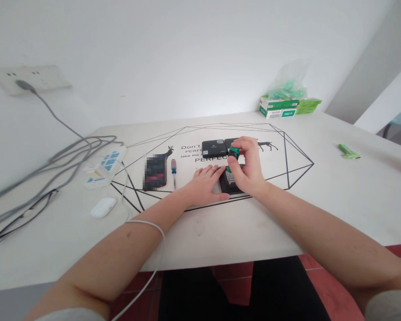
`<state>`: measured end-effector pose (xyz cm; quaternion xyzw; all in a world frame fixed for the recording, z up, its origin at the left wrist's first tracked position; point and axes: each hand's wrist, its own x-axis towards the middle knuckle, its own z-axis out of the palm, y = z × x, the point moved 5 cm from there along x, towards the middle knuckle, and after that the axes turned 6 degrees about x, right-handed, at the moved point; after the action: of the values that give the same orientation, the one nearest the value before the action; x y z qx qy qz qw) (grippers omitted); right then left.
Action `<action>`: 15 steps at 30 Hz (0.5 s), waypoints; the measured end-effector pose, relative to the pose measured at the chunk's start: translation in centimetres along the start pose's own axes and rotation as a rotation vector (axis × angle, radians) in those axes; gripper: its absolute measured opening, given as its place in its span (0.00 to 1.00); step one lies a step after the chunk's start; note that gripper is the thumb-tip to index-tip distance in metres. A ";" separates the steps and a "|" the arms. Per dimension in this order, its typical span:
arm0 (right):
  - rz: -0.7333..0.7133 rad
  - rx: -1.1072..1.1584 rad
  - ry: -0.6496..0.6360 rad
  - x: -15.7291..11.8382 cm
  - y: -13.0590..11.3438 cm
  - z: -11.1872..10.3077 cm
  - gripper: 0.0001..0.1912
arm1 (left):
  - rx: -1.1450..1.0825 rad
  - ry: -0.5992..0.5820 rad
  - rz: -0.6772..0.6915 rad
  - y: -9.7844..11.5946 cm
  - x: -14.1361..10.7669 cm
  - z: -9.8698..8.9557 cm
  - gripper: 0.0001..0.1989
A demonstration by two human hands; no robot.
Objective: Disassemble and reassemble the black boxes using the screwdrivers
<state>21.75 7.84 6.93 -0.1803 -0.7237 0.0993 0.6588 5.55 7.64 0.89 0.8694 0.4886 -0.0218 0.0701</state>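
My right hand (247, 165) is closed round a green and black screwdriver handle (234, 154), held upright over a black rectangular device (233, 189). Flat on the table beside it, my left hand (207, 185) has its fingers spread, and its thumb and fingertips touch the left edge of the device. A label shows on the device's top between the hands. The screwdriver's tip is hidden. Just behind lie a black square box (214, 148) and a second dark one, partly covered by my right hand.
A small screwdriver (174, 170) and a phone (155, 171) lie left of my hands. Farther left are a white earbud case (103, 207), glasses (23, 216), a power strip (108, 165) and cables. A white cable crosses my left forearm. Green boxes (279, 104) stand at the back right.
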 end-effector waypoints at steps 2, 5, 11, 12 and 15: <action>-0.016 -0.050 0.013 0.2 -0.2 -0.2 0.15 | -0.001 0.000 0.003 0.0 0.0 0.1 0.53; -0.015 -0.042 0.006 0.2 -0.2 -0.2 0.17 | 0.002 0.005 0.006 -0.2 0.1 0.2 0.54; -0.004 0.031 -0.062 -0.3 0.3 0.1 0.21 | 0.029 0.014 0.004 -0.5 0.3 0.8 0.55; -0.014 0.038 -0.072 -0.3 0.2 0.1 0.21 | 0.031 0.019 0.006 -0.5 0.3 0.8 0.55; -0.047 0.051 -0.091 -0.1 -0.1 0.1 0.22 | 0.033 0.028 0.012 -0.6 0.3 0.8 0.55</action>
<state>21.65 7.71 6.90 -0.1417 -0.7541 0.1105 0.6317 5.24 8.09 -0.04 0.8737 0.4838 -0.0171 0.0487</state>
